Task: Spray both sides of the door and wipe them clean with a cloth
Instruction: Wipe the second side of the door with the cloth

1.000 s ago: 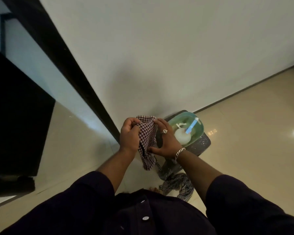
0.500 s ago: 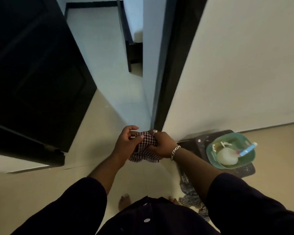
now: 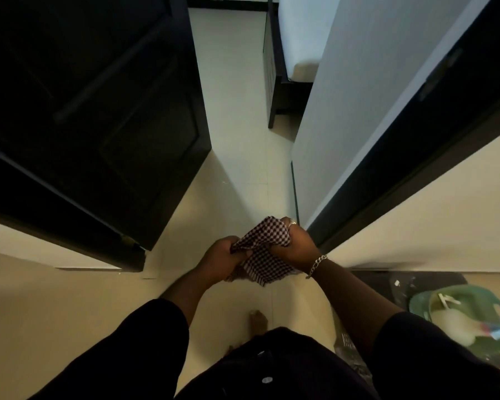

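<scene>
A dark door stands open on the left, its long bar handle visible on the panel. In front of my body, both hands hold a checked cloth. My left hand grips the cloth's left edge. Gripping its upper right part is my right hand, which wears a ring and a bracelet. The cloth is bunched between them, above the pale floor. At the lower right a white spray bottle with a blue trigger lies in a green basin, blurred.
A dark door frame runs along the cream wall on the right. Beyond the doorway a dark bed frame with a pale mattress stands on the tiled floor. The basin sits on a dark stool. My bare foot shows below the hands.
The view has swung left from the wall and basin to the open doorway. Both hands kept hold of the cloth and gathered it tighter; the basin moved to the right edge.
</scene>
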